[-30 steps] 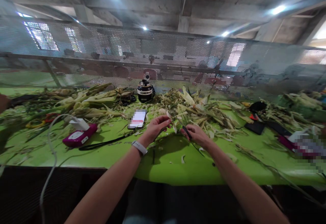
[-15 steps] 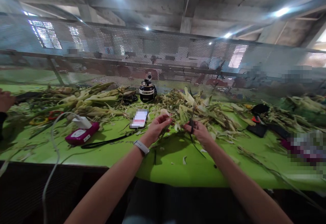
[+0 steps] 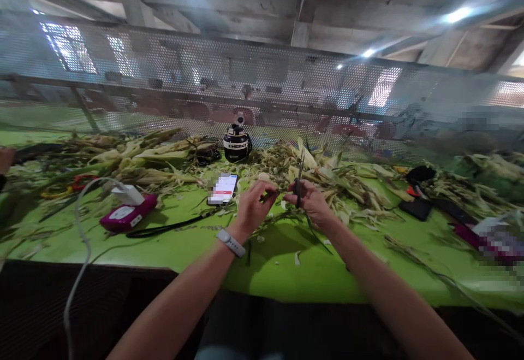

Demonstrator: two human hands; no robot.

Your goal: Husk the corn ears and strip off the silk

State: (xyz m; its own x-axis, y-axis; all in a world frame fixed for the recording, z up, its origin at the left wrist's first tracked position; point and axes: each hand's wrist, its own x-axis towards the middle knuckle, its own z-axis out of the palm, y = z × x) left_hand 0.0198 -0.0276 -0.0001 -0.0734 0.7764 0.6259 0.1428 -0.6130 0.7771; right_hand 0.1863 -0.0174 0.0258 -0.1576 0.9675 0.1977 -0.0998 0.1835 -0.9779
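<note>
My left hand [image 3: 254, 207], with a pale wristband, is closed in a pinch above the green table [image 3: 282, 278]. What its fingertips hold is too small to make out. A small pale rounded piece [image 3: 264, 176] shows just beyond its knuckles; I cannot tell whether the fingers touch it. Close by on the right, my right hand [image 3: 313, 204] is closed around dark scissors [image 3: 298, 188], their slim end pointing up. Dry corn husks [image 3: 307, 158] lie in a loose heap behind both hands. Small pale husk scraps [image 3: 297, 258] are scattered below them.
A phone [image 3: 223, 189] lies left of my hands, with a black bottle [image 3: 236, 144] behind it. Farther left are a purple power strip [image 3: 126, 213] with a white plug and cable, and more husks [image 3: 151, 158]. A perforated metal screen [image 3: 262, 81] runs behind the table. Another person's hand [image 3: 5, 159] shows at far left.
My left hand has turned, its back now more upward and its fingers curled in. My right hand has moved slightly left, bringing the scissors nearer to it. The other person's hand has drawn leftward.
</note>
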